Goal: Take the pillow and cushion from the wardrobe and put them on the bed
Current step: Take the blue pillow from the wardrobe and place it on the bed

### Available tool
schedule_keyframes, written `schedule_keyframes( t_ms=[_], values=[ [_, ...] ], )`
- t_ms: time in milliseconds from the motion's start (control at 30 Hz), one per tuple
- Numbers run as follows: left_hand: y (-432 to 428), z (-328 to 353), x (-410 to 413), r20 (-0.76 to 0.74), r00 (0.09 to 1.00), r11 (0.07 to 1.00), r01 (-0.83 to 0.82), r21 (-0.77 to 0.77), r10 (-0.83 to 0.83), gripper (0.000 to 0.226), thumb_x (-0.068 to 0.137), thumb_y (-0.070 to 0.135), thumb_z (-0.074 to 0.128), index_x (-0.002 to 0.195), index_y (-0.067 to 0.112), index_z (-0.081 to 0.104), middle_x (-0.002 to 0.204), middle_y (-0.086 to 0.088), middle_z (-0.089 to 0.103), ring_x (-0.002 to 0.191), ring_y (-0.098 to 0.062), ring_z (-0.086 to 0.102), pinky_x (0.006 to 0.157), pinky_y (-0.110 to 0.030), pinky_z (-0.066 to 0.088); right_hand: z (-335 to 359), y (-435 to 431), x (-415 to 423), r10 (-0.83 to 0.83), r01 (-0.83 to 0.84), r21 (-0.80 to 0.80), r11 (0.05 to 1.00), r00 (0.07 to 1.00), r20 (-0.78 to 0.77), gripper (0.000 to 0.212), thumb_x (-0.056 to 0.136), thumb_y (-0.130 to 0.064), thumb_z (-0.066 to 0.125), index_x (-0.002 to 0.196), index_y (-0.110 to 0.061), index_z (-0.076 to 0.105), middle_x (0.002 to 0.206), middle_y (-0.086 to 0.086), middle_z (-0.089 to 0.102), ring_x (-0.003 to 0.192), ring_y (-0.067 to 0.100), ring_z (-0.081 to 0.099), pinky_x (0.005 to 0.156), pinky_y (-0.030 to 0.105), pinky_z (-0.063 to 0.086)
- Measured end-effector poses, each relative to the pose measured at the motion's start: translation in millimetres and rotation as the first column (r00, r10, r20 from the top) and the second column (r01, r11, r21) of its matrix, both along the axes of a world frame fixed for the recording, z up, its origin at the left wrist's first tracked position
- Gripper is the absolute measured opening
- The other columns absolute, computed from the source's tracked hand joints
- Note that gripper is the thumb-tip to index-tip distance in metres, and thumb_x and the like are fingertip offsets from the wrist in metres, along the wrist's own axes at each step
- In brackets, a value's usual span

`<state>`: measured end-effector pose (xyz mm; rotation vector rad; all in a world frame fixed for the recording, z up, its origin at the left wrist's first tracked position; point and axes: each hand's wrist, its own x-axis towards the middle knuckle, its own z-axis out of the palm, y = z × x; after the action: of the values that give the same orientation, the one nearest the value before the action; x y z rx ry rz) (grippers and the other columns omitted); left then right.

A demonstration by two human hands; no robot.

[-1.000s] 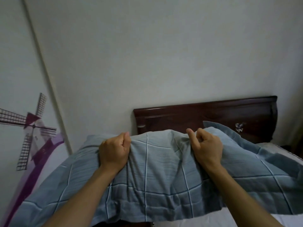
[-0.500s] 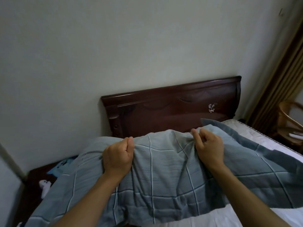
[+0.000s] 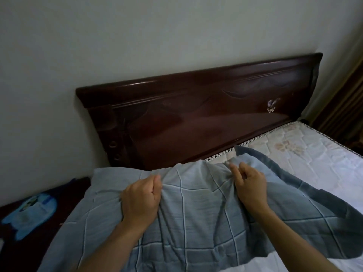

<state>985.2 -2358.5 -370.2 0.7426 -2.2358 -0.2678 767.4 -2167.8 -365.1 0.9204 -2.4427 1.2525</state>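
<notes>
A grey-blue pillow with thin white check lines fills the lower middle of the head view. My left hand is clenched on its top edge left of centre. My right hand pinches the fabric at the top edge further right. The pillow hangs over the head end of the bed, whose white quilted mattress shows at the right. A loose flap of the pillowcase trails to the right over the mattress. No cushion is in view.
A dark wooden headboard stands against the pale wall just beyond the pillow. A dark bedside table at the lower left carries a blue object. Brown curtains hang at the far right.
The view has swung right and down: the windmill-decorated panel at the left has left the frame, and the headboard and mattress are nearer. Both hands keep the same grip on the pillow.
</notes>
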Motion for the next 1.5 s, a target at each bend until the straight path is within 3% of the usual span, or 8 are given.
schedule_keyframes(
  t_ms=[167, 367, 567, 733, 933, 1100, 1367, 1500],
  values=[
    [-26.0, -74.8, -56.5, 0.025, 0.999, 0.999, -0.023, 0.029, 0.023, 0.047, 0.096, 0.027, 0.043, 0.052, 0.011, 0.049, 0.042, -0.004, 0.047, 0.036, -0.021, 0.039, 0.046, -0.024, 0.024, -72.2, -43.3, -61.8, 0.012, -0.012, -0.005, 1.000, 1.000, 0.014, 0.051, 0.094, -0.024, 0.064, 0.057, -0.024, 0.029, 0.046, -0.010, 0.029, 0.043, 0.006, 0.030, 0.047, 0.029, 0.028],
    [-30.0, -173.5, -88.4, 0.084, 0.995, 0.990, -0.072, 0.123, 0.062, 0.047, 0.096, 0.027, 0.042, 0.053, 0.009, 0.050, 0.045, -0.010, 0.052, 0.038, -0.028, 0.047, 0.044, -0.028, 0.028, -171.1, -67.3, -102.5, 0.053, -0.056, 0.053, 0.997, 0.997, 0.054, 0.049, 0.096, -0.025, 0.062, 0.057, -0.019, 0.035, 0.047, -0.003, 0.036, 0.045, 0.017, 0.036, 0.056, 0.040, 0.034],
    [-8.7, -271.7, -77.2, 0.298, 0.953, 0.941, -0.154, 0.302, 0.061, 0.053, 0.096, 0.037, 0.034, 0.060, 0.007, 0.059, 0.056, -0.018, 0.063, 0.047, -0.038, 0.058, 0.045, -0.039, 0.044, -273.2, -50.5, -112.0, 0.003, -0.058, 0.265, 0.963, 0.980, 0.201, 0.046, 0.098, -0.035, 0.056, 0.061, -0.009, 0.049, 0.055, 0.009, 0.055, 0.054, 0.031, 0.055, 0.057, 0.041, 0.046],
    [7.4, -290.2, -58.6, 0.387, 0.922, 0.962, -0.086, 0.260, -0.022, 0.043, 0.094, 0.033, 0.043, 0.057, 0.014, 0.054, 0.050, -0.011, 0.057, 0.046, -0.034, 0.056, 0.043, -0.034, 0.039, -298.8, -27.8, -95.8, -0.129, 0.019, 0.437, 0.899, 0.966, 0.223, 0.039, 0.094, -0.039, 0.061, 0.065, -0.016, 0.049, 0.066, 0.013, 0.066, 0.067, 0.035, 0.063, 0.060, 0.034, 0.040],
    [-4.6, -274.3, -74.9, 0.485, 0.869, 0.918, -0.112, 0.381, -0.095, 0.035, 0.089, 0.033, 0.063, 0.064, 0.021, 0.042, 0.061, -0.003, 0.058, 0.061, -0.032, 0.059, 0.050, -0.037, 0.040, -279.7, -56.1, -75.2, -0.012, -0.148, 0.623, 0.768, 0.970, 0.244, 0.036, 0.087, -0.051, 0.062, 0.101, -0.018, 0.062, 0.106, 0.009, 0.061, 0.103, 0.033, 0.052, 0.087, 0.040, 0.041],
    [-50.9, -263.1, -91.5, 0.443, 0.892, 0.937, -0.074, 0.340, -0.091, 0.016, 0.088, 0.033, 0.065, 0.098, 0.021, 0.062, 0.097, -0.002, 0.065, 0.094, -0.028, 0.058, 0.076, -0.041, 0.047, -263.4, -86.5, -78.8, 0.157, -0.280, 0.635, 0.720, 0.957, 0.245, 0.056, 0.090, -0.050, 0.060, 0.140, -0.027, 0.049, 0.143, 0.003, 0.047, 0.132, 0.027, 0.042, 0.105, 0.041, 0.033],
    [-158.3, -292.5, -132.7, 0.683, 0.698, 0.889, -0.148, 0.434, -0.217, 0.040, 0.095, 0.036, 0.049, 0.134, 0.026, 0.053, 0.139, 0.001, 0.055, 0.125, -0.024, 0.050, 0.099, -0.039, 0.042, -271.5, -160.2, -120.5, 0.113, -0.286, 0.558, 0.779, 0.940, 0.323, 0.042, 0.100, -0.026, 0.051, 0.142, -0.019, 0.051, 0.146, 0.006, 0.052, 0.134, 0.028, 0.046, 0.110, 0.045, 0.035],
    [-179.4, -309.6, -140.0, 0.765, 0.545, 0.849, -0.167, 0.501, -0.344, 0.043, 0.092, 0.036, 0.048, 0.133, 0.026, 0.054, 0.141, -0.002, 0.054, 0.127, -0.026, 0.051, 0.102, -0.039, 0.042, -288.5, -182.4, -145.2, 0.146, -0.399, 0.715, 0.574, 0.909, 0.390, 0.047, 0.100, -0.021, 0.047, 0.147, -0.022, 0.044, 0.150, 0.008, 0.048, 0.139, 0.029, 0.042, 0.116, 0.045, 0.027]
  ],
)
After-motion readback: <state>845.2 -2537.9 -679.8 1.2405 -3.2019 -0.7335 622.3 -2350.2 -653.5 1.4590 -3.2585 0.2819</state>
